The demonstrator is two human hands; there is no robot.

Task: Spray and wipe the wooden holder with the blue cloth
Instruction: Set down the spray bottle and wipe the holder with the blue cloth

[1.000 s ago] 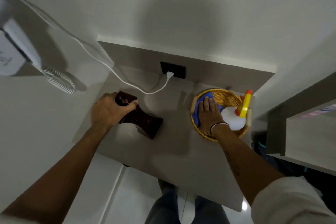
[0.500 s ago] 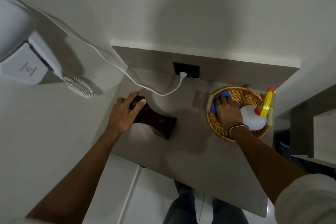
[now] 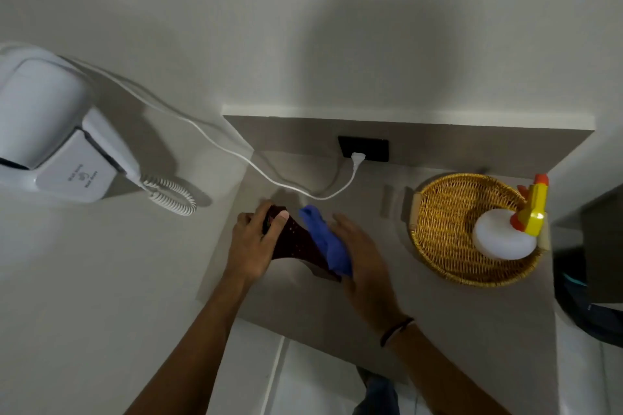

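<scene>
wooden holder, dark reddish-brown with pale specks, sat at the centre of the frame on a grey counter, and only its middle showed. its upper-left end was covered by the left hand, which gripped it with the thumb laid across the top. its right side was hidden under a blue cloth, so its full shape could not be made out. the right hand pressed the blue cloth against the holder from the right with its fingers nearly flat; the palm side was out of sight, so how it gripped the cloth could not be told. both forearms came up from the bottom edge, cut off by the frame. at centre right a woven basket held a white spray bottle with a yellow and orange trigger, well apart from the hands. at upper left a white wall-mounted hair dryer was cut off by the edge.
</scene>
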